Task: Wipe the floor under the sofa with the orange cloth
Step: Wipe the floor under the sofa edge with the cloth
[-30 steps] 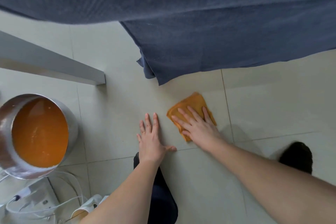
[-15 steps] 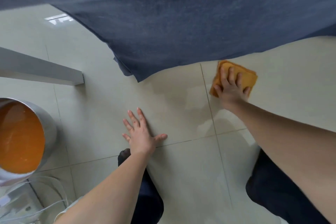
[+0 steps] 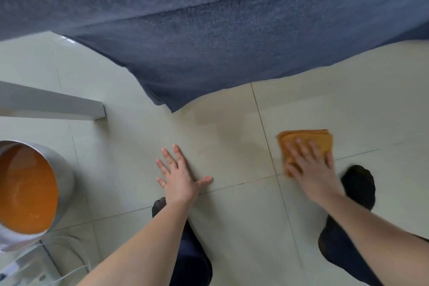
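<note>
A folded orange cloth lies flat on the pale tiled floor, right of centre. My right hand presses down on it with fingers spread, covering its near half. My left hand rests flat on the bare floor to the left, fingers apart, holding nothing. The sofa's dark blue cover hangs across the top of the view, its lower edge well beyond the cloth. The floor beneath the sofa is hidden by this cover.
A metal pot holding orange liquid stands at the left edge. A grey bar runs along the floor behind it. White cables lie at the bottom left. My dark-socked feet sit near the hands.
My right hand has pulled the orange cloth back from the sofa cover's edge toward me, across the right tile. My left hand stays planted on the floor.
</note>
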`<state>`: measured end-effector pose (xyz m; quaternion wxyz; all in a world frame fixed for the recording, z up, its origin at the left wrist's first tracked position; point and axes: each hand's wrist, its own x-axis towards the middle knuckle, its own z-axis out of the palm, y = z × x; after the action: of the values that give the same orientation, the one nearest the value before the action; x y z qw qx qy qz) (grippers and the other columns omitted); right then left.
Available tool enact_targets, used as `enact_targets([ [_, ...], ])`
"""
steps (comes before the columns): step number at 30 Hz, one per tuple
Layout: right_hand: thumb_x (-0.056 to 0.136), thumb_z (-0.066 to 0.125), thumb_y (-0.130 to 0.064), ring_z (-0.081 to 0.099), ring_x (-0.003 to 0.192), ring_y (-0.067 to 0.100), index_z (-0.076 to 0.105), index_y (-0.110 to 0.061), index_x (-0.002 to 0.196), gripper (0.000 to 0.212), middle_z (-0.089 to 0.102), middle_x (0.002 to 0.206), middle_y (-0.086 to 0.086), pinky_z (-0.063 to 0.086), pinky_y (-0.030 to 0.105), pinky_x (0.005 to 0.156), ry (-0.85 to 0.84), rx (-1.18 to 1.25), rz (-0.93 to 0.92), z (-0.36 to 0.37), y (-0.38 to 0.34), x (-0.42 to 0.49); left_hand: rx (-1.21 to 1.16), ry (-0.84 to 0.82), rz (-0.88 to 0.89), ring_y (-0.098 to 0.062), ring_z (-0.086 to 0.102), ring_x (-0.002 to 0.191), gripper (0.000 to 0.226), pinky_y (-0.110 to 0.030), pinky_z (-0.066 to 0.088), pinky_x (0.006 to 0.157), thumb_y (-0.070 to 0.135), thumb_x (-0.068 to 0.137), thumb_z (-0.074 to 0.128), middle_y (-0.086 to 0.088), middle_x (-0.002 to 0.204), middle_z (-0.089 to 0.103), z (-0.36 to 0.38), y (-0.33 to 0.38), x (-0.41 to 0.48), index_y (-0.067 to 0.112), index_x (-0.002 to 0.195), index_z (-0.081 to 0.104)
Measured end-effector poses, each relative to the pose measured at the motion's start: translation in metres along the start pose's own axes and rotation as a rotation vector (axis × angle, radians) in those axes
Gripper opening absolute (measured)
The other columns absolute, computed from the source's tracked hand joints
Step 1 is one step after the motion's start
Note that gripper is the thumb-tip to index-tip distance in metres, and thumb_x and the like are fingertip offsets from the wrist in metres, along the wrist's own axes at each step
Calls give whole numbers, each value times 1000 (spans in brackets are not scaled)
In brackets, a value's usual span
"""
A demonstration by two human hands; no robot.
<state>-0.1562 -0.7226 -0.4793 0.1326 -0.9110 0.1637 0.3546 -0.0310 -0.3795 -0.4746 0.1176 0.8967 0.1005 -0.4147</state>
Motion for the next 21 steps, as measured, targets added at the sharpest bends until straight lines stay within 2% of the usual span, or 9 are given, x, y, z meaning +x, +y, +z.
enact_targets([
  [2,101,9,-65,-19,157,20,-30,-53,151,64,-24,169,-14,2,59,126,32,50,93,-21,33,15,4,4,4,-41,-26,158,153,-72,11,124,73,70,82,-3,168,-41,1,-1,0,33,160,-34],
  [4,100,13,-68,-14,158,20,-24,-57,152,65,-21,170,-17,1,62,124,57,169,171,-46,41,43,0,4,5,-41,-27,158,152,-72,10,124,73,70,82,-3,168,-41,2,-1,0,33,160,-34],
  [9,104,19,-63,-17,158,26,-15,-51,158,65,-18,172,-11,-2,70,120,153,346,396,-90,-12,123,-5,6,2,-41,-27,158,152,-72,9,123,74,70,81,-2,168,-41,2,-2,2,34,160,-35],
  [11,104,18,-61,-18,158,27,-16,-50,158,65,-20,171,-11,-5,69,120,137,297,299,-93,-46,134,-6,-2,5,-41,-28,158,151,-72,8,123,75,70,80,-3,168,-41,2,-2,3,33,160,-34],
  [13,105,16,-62,-19,157,27,-17,-50,158,64,-21,170,-14,-8,66,120,101,196,105,-83,-75,126,-4,-9,5,-41,-28,158,151,-72,7,123,75,70,80,-3,169,-40,2,-2,3,33,160,-34],
  [16,104,14,-63,-15,158,25,-16,-51,158,63,-18,170,-16,-5,65,122,75,97,-98,-48,-87,86,-18,-20,5,-40,-28,158,151,-72,6,124,72,71,81,-4,169,-40,1,0,0,33,160,-34],
  [19,102,11,-66,-10,159,19,-23,-57,152,61,-16,169,-21,-1,60,124,69,10,-165,-34,-45,64,-19,-15,10,-40,-29,158,150,-72,5,124,71,72,82,-4,168,-40,-1,2,0,33,160,-34],
  [21,101,14,-66,-9,159,19,-25,-60,148,61,-14,170,-20,1,59,125,68,47,-68,-43,-2,67,-22,-14,9,-40,-28,158,150,-71,5,124,70,72,82,-3,169,-40,-1,1,0,33,160,-34],
])
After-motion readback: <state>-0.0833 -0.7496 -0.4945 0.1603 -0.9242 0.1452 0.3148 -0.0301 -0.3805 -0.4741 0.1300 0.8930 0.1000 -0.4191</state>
